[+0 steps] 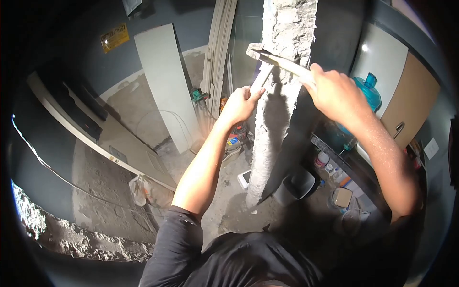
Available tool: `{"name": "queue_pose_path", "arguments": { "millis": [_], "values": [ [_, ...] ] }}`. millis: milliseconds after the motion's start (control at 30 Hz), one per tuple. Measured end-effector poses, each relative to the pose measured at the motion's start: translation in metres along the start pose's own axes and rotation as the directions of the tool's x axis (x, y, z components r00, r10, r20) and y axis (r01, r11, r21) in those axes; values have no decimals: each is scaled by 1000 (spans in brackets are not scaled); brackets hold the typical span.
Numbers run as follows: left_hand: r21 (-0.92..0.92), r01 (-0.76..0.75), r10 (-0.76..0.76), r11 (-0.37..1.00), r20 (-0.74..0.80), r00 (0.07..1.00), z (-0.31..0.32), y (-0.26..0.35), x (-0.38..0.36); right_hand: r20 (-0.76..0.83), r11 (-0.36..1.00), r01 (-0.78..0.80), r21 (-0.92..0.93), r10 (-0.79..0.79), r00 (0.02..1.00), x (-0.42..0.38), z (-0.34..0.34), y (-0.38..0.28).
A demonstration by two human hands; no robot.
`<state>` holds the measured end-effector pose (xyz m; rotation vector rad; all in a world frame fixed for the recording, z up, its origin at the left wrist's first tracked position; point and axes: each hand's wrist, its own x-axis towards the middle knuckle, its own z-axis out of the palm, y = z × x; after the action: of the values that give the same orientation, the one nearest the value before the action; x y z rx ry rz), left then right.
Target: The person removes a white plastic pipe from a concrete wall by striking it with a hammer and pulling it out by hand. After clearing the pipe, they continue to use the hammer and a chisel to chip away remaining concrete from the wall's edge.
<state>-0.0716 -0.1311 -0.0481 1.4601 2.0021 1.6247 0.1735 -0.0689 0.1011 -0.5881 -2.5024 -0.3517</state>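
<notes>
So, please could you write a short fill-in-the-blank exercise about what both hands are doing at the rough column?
1. The left hand holds a ____ against the rough column.
2. The right hand grips a ____ by its handle.
3. Behind the right hand stands a large ____ water bottle.

Missing words: chisel; hammer; blue
</notes>
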Motion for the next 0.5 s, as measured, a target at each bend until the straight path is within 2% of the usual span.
{"name": "queue_pose_path", "arguments": {
  "millis": [33, 67, 100, 200, 233, 267, 300, 367, 400, 433, 467, 500],
  "values": [
    [7, 32, -32, 999, 15, 999, -1, 2, 0, 81, 995, -35, -91, 42, 996, 1, -2, 4],
    [10, 68, -68, 998, 20, 997, -2, 3, 1, 70, 995, -29, -97, 36, 997, 6, -7, 7],
    [-83, 48, -45, 995, 37, 998, -2, 8, -1, -21, 998, -17, -64, 16, 1000, 8, -14, 7],
    [-44, 100, -98, 994, 63, 993, -7, 10, 1, -314, 991, 79, 112, -40, 949, 15, -41, 1],
    [-45, 99, -96, 994, 63, 993, -6, 14, -1, -478, 967, 225, 123, -141, 867, 19, -48, 0],
    [32, 57, -58, 998, 47, 997, -5, 16, -4, -626, 924, 367, 109, -223, 747, 23, -51, -1],
    [109, 16, -20, 994, 33, 999, -5, 18, -6, -625, 923, 369, 110, -224, 748, 24, -51, -6],
    [167, 27, -32, 986, 31, 999, -7, 23, -5, -759, 849, 500, 169, -211, 616, 20, -48, -14],
    [226, 35, -43, 974, 31, 999, -8, 22, -6, -592, 918, 333, 214, -149, 792, 10, -41, -12],
    [228, 41, -50, 973, 33, 998, -7, 18, -5, -408, 957, 199, 209, -100, 908, 6, -23, -6],
    [209, 17, -26, 978, 37, 999, -7, 14, -3, -212, 983, 70, 172, -33, 977, 2, -4, 2],
    [190, -8, 1, 982, 36, 999, -8, 11, -2, -23, 996, -6, 84, 8, 1000, 1, 15, 14]
  ]
}}
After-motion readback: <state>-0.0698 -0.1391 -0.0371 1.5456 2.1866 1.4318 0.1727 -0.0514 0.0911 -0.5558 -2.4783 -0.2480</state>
